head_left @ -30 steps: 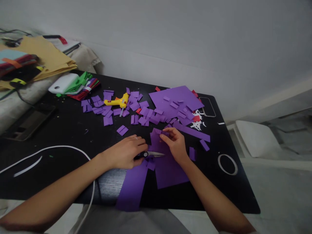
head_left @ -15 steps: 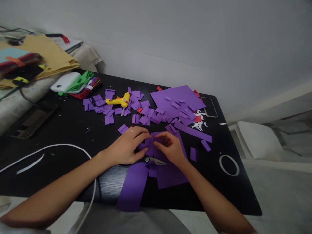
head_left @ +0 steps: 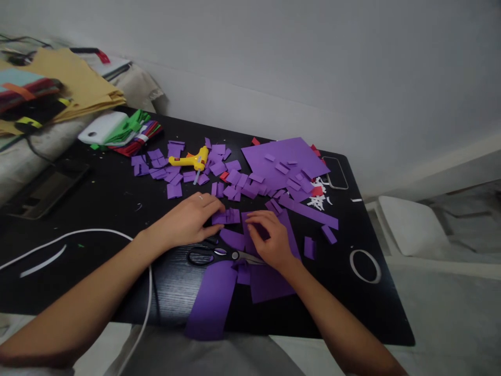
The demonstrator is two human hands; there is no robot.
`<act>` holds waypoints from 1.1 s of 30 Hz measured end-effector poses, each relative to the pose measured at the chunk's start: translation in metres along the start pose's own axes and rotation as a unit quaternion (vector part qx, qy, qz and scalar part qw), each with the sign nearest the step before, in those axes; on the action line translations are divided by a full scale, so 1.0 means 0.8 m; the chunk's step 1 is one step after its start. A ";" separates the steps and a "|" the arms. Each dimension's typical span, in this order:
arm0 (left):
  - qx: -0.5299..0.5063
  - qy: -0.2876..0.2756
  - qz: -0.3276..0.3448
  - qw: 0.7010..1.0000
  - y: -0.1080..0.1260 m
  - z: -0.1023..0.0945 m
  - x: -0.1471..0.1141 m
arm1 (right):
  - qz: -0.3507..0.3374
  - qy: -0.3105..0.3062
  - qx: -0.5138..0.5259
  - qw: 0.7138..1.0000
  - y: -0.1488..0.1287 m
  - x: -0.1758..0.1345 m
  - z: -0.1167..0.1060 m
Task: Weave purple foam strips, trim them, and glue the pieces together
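My left hand (head_left: 191, 219) grips a small purple paper piece (head_left: 231, 216) with folded flaps between thumb and fingers. To the right my right hand (head_left: 271, 237) hovers over a large purple sheet (head_left: 270, 290), its fingers bent and the thumb apart from them. I see nothing between those fingertips. Below both hands lies a pair of scissors (head_left: 201, 256) with black handles; its blades point right, and the tips are partly hidden by my right hand. A wide purple strip (head_left: 211, 303) reaches from under the scissors to the table's front edge.
Behind my hands are scattered purple folded pieces (head_left: 238, 180), a yellow glue gun (head_left: 191, 160) and another purple sheet (head_left: 270, 156). White paper scraps (head_left: 318, 201) sit at the right. A white cable (head_left: 97, 230) crosses the left side. Banded colored bundles (head_left: 135, 133) lie at back left.
My left hand has drawn back to the left with the purple paper piece, uncovering the scissors' handles. My right hand has parted from the piece and stays over the sheet.
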State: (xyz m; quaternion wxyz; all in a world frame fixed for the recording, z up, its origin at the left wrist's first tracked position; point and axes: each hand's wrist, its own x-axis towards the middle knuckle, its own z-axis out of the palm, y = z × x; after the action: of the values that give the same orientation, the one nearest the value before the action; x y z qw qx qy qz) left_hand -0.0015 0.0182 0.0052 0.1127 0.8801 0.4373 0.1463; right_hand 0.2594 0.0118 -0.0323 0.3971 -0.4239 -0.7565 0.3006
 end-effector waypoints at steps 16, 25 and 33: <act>-0.011 0.025 -0.038 0.999 -0.004 0.006 0.001 | -0.046 -0.118 -0.102 0.987 0.006 -0.005 0.005; 0.023 0.048 -0.077 0.996 -0.007 0.006 0.001 | -0.066 -0.182 -0.136 0.972 0.003 -0.004 0.000; -0.021 0.015 -0.017 1.000 -0.002 0.011 0.002 | -0.041 -0.119 -0.109 0.986 0.004 -0.004 0.000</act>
State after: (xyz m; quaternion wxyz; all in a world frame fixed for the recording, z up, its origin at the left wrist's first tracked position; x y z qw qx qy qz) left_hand 0.0014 0.0198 -0.0030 0.1273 0.8678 0.4506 0.1667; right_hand 0.2619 0.0109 -0.0357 0.2672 -0.3944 -0.8434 0.2483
